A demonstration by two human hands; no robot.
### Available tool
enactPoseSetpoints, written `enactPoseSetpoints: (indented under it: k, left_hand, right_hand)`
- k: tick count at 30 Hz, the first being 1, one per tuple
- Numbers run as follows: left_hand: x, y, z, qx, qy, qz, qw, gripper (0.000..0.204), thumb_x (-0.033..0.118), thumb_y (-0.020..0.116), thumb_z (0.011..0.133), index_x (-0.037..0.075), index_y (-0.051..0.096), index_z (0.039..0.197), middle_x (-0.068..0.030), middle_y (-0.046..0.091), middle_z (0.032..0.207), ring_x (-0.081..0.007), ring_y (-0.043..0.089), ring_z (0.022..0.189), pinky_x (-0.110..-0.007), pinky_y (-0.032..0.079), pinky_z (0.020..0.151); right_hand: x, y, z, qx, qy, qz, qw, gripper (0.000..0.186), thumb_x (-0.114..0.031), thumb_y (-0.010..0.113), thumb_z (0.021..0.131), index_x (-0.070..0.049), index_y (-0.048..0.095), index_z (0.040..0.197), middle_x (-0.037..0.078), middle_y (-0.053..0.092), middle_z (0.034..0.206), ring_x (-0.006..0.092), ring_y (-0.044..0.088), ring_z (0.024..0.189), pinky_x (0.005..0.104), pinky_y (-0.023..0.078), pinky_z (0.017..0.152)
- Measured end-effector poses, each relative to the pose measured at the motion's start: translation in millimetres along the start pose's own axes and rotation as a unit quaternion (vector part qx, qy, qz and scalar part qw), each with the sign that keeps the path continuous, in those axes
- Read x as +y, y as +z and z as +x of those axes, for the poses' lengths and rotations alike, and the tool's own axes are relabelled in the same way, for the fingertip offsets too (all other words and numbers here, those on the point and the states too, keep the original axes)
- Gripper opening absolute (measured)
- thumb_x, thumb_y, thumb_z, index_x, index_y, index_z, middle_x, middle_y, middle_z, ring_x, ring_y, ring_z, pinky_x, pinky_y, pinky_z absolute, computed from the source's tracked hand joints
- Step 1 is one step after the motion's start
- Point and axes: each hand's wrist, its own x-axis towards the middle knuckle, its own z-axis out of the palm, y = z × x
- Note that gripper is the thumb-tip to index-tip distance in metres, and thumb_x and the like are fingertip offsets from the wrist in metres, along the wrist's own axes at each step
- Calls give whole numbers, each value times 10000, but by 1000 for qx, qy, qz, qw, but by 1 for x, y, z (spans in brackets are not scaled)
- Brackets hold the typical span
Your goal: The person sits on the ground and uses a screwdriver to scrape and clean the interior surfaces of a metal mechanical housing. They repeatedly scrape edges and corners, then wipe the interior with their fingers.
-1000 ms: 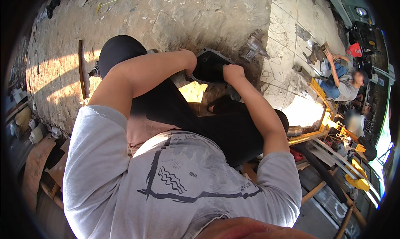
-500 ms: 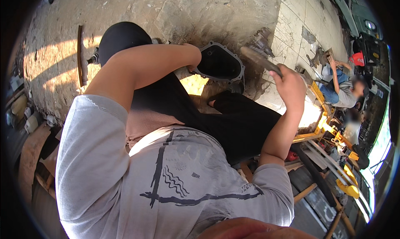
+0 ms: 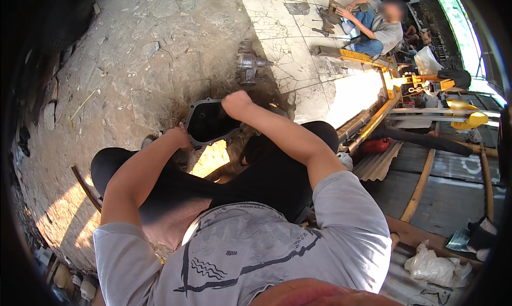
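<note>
A dark metal casing [image 3: 193, 106] with a flanged rim and a deep black cavity sits between my knees, its open side facing up. My left hand [image 3: 181, 138] grips the casing's left rim, fingers partly hidden behind its edge. Over the right side of the same rim, my right hand [image 3: 237, 104] is closed in a fist. What it holds, if anything, is hidden; no tool shows around it.
A grimy metal part [image 3: 247, 64] lies on the ground beyond the casing. At the upper right another person [image 3: 386, 31] sits holding a block-like thing. A yellow frame [image 3: 381, 111] stands to the right, near a red container [image 3: 374, 145] and corrugated sheets [image 3: 380, 164].
My right hand, which was raised to the right with a long-handled tool, has come down to the casing's right rim; the tool is out of sight. My view has shifted rightward.
</note>
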Motion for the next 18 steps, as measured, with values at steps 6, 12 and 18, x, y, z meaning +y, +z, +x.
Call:
enactPoseSetpoints:
  k: [6, 12, 18]
  left_hand:
    - [-7, 13, 19, -20, -6, 38, 999, 1430, 777, 647, 800, -177, -139, 1518, -367, 367, 1539, -453, 443, 1401, -477, 388, 1144]
    - [-2, -5, 5, -72, 23, 30, 997, 1394, 774, 615, 830, -159, -153, 1525, -324, 356, 1570, -435, 443, 1408, -467, 376, 1156]
    - [-1, -9, 0, -55, 30, 57, 996, 1372, 749, 629, 833, -149, -135, 1535, -305, 374, 1567, -413, 440, 1418, -446, 388, 1152]
  right_hand:
    - [26, -177, -80, 226, 153, 48, 961, 279, -349, 623, 976, -82, 667, 1040, 121, 730, 944, 285, 717, 862, 448, 574, 725]
    - [89, -141, -118, 319, 186, 515, 774, 325, -319, 595, 1028, -15, 623, 1140, 109, 724, 879, 231, 688, 864, 467, 510, 746]
    - [47, -58, -99, 101, 157, 849, 495, 376, -133, 638, 1003, 38, 499, 1308, 138, 713, 1081, 237, 705, 1000, 351, 572, 863]
